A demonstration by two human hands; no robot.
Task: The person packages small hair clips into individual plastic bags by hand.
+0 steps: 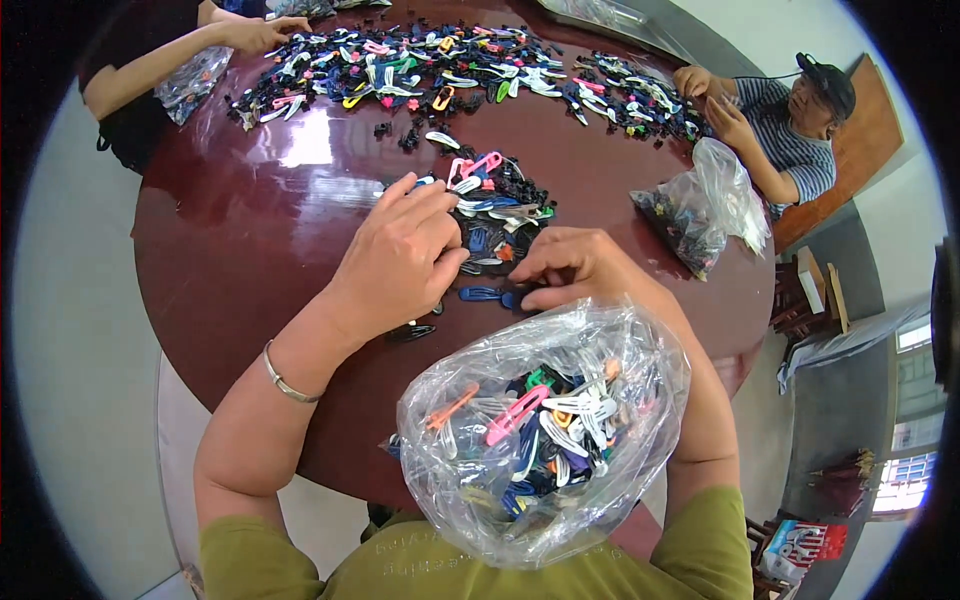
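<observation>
A small pile of snap hair clips and black claw clips lies on the table in front of me. At its left edge is my left hand, its fingers bent in over the clips; its fingertips are partly hidden. My right hand is at the pile's near right side, thumb and fingers curled about the end of a blue hair clip. Close to my body, between my forearms, an open clear plastic bag holds mixed clips, among them a pink hair clip.
A long heap of mixed clips covers the far part of the round red-brown table. A tied plastic bag stands at the right. Two co-workers sort clips: one's hand at far left, another person at right.
</observation>
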